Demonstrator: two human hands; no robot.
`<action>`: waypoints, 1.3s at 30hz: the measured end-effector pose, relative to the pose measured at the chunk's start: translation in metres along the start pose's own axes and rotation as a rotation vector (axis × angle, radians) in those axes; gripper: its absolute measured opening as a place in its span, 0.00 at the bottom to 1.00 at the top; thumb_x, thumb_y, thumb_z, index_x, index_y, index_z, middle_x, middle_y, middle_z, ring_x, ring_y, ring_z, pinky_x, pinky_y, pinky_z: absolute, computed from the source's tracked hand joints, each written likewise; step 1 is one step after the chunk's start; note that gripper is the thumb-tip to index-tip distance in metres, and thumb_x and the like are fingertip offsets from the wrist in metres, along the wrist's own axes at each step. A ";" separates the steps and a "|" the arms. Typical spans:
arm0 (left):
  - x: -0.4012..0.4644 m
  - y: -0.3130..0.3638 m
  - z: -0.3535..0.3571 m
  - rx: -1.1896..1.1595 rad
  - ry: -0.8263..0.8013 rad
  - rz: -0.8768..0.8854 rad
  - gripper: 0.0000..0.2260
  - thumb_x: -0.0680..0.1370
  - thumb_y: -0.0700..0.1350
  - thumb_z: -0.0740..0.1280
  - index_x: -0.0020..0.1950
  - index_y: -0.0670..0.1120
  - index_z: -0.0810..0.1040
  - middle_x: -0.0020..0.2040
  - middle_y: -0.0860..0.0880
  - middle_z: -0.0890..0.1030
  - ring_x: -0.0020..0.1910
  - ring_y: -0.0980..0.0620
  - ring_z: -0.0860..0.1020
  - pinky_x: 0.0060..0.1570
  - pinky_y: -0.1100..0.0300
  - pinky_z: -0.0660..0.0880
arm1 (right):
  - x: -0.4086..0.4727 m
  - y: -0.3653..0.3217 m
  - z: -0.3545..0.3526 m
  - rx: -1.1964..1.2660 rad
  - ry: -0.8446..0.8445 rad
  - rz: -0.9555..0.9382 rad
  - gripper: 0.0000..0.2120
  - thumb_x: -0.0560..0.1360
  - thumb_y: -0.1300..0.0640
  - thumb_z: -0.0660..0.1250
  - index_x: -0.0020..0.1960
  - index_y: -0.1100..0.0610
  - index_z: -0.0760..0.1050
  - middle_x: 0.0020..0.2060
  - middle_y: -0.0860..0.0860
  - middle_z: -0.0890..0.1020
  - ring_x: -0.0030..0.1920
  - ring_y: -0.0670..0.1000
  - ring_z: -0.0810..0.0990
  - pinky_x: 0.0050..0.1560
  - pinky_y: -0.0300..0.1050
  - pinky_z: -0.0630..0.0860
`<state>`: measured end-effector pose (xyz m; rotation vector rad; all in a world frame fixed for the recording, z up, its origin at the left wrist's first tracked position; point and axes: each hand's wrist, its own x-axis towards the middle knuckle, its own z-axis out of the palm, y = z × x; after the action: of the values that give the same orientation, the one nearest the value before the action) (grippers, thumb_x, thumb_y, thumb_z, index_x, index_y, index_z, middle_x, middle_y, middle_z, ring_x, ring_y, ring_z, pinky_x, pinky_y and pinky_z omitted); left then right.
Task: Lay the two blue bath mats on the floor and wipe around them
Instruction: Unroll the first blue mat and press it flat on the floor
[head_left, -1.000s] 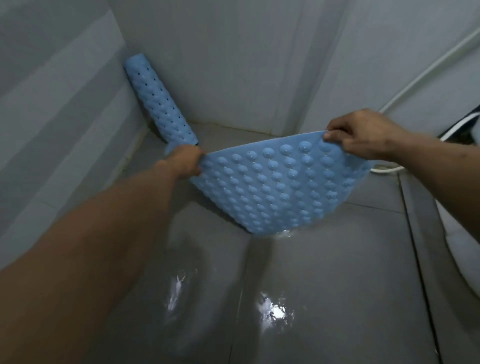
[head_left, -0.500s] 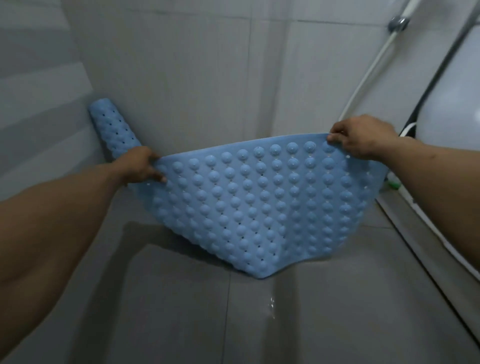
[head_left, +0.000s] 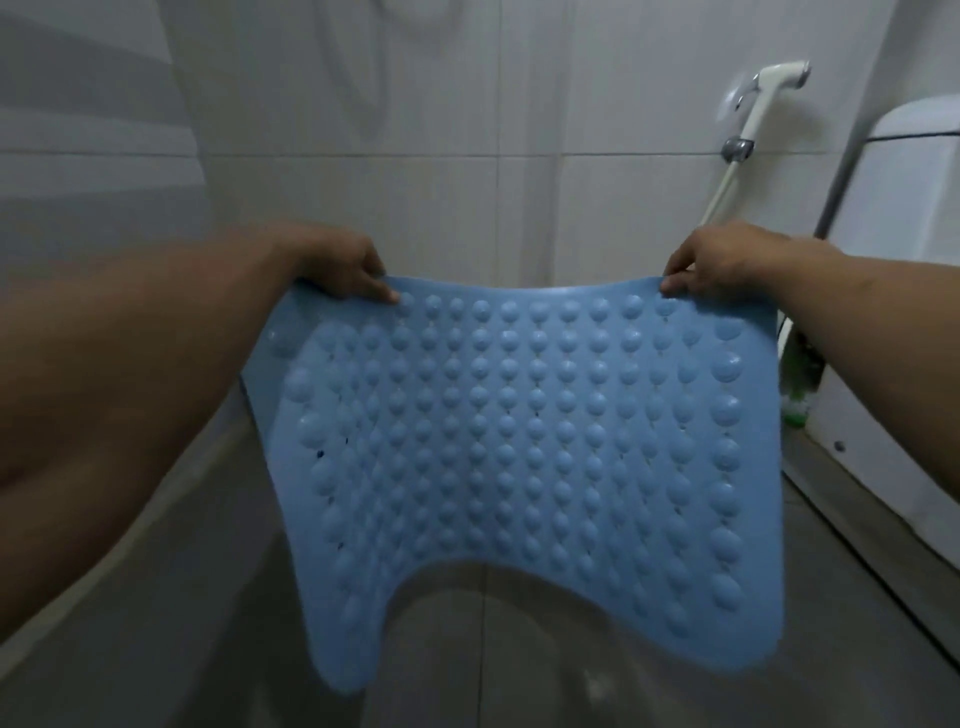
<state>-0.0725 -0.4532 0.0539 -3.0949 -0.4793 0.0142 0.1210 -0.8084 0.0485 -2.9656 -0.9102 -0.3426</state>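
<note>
Both hands pinch the top edge of a blue mat (head_left: 524, 441), left hand (head_left: 337, 267) and right hand (head_left: 727, 257) at opposite corners (bumps facing us). It hangs below them, its lower edge seemingly just above the floor (head_left: 493, 649).

Knobbly rubbery mat (head_left: 519, 441); glossy floor tiles (head_left: 519, 649)

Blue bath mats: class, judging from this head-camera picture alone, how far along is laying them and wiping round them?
Done: nothing yet lies flat. In hand: the left hand and right hand pinch the top corners of one blue mat, which hangs spread out above the grey floor. Left: lowering it, laying the second mat, which is out of view, and wiping around both. No cloth shows.
</note>
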 end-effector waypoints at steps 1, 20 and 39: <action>0.003 0.006 0.012 0.027 -0.031 0.025 0.19 0.74 0.65 0.66 0.41 0.50 0.82 0.41 0.50 0.84 0.41 0.48 0.81 0.49 0.53 0.78 | -0.001 -0.001 0.010 -0.023 -0.053 -0.018 0.12 0.77 0.46 0.69 0.57 0.49 0.83 0.49 0.52 0.84 0.52 0.55 0.78 0.56 0.47 0.73; 0.078 -0.005 0.332 0.319 -0.356 -0.002 0.14 0.78 0.56 0.64 0.54 0.46 0.77 0.56 0.44 0.78 0.50 0.45 0.77 0.50 0.54 0.73 | -0.036 0.030 0.356 -0.277 -0.400 0.168 0.15 0.80 0.49 0.61 0.65 0.50 0.74 0.65 0.55 0.76 0.67 0.57 0.72 0.65 0.53 0.67; -0.020 0.048 0.475 -0.164 -0.155 -0.168 0.39 0.69 0.74 0.32 0.76 0.59 0.31 0.77 0.53 0.31 0.76 0.49 0.32 0.70 0.37 0.29 | -0.157 -0.092 0.439 0.210 -0.403 0.202 0.33 0.75 0.27 0.34 0.77 0.34 0.34 0.78 0.46 0.33 0.77 0.58 0.29 0.72 0.71 0.32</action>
<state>-0.0820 -0.5013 -0.4212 -3.2151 -0.7822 0.2260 0.0322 -0.7822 -0.4177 -2.9360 -0.6078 0.3459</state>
